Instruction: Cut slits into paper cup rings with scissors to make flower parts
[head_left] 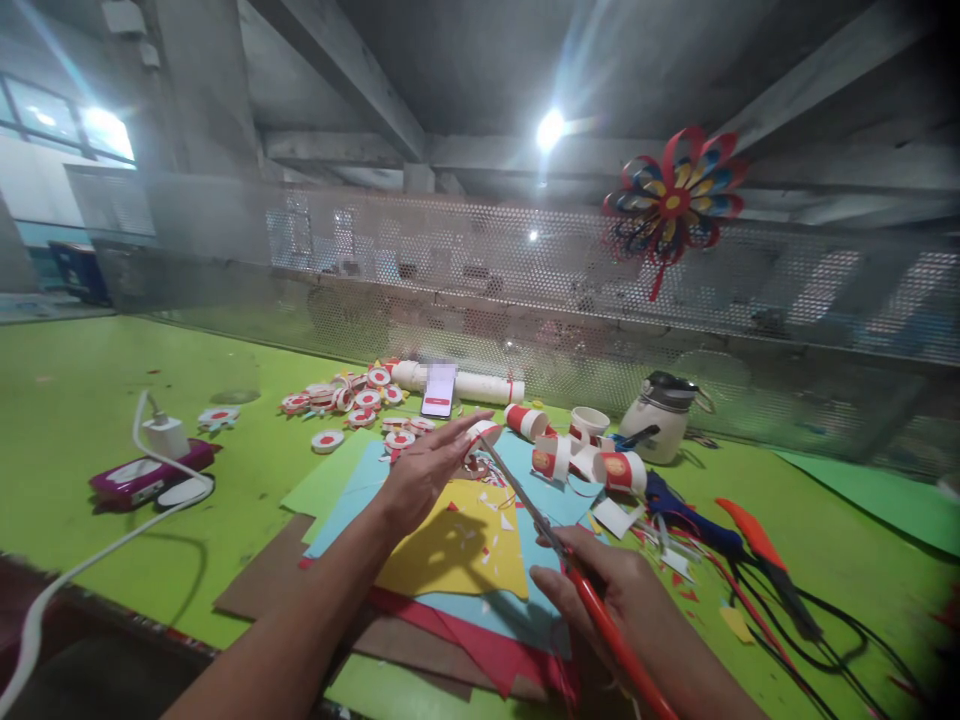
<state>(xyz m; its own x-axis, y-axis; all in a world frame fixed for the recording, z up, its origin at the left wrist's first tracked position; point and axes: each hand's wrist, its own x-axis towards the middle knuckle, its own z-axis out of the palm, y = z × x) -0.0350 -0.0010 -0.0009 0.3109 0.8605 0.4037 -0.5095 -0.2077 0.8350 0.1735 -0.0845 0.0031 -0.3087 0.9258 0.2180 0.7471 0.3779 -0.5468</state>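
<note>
Red-handled scissors (pixel 559 555), held in the right hand (pixel 607 590), whose fingers are closed around the red handles low in the view; the blades run up and to the left, their tips reaching a small red-and-white paper piece (pixel 480 435). That piece sits at the fingertips of the left hand (pixel 424 470), which is stretched forward with fingers nearly straight and fairly wide; whether it pinches the piece or merely touches it cannot be told.

Beneath both hands: a stack of coloured paper sheets (pixel 457 550), yellow on top, over blue, red and brown, strewn with small offcuts, lying on the green tabletop (pixel 90 400).

Just beyond the hands: several red-and-white paper cups (pixel 577 450), some on their sides. To their left, a cluster of round red-and-white discs (pixel 352 395), and behind these a white roll (pixel 465 383) with a phone (pixel 439 390) leaning against it. To the right of the cups: a white pot with a dark lid (pixel 660 415).

Right of the sheets: a blue glue gun (pixel 686 515) and an orange-handled tool (pixel 761 550), both with dark cables trailing.

Far left: a white charger (pixel 165 435) with its cable, resting on a purple device (pixel 146 475).

Background: a perforated metal screen (pixel 450 270) carrying a multicoloured paper pinwheel flower (pixel 675 200).
</note>
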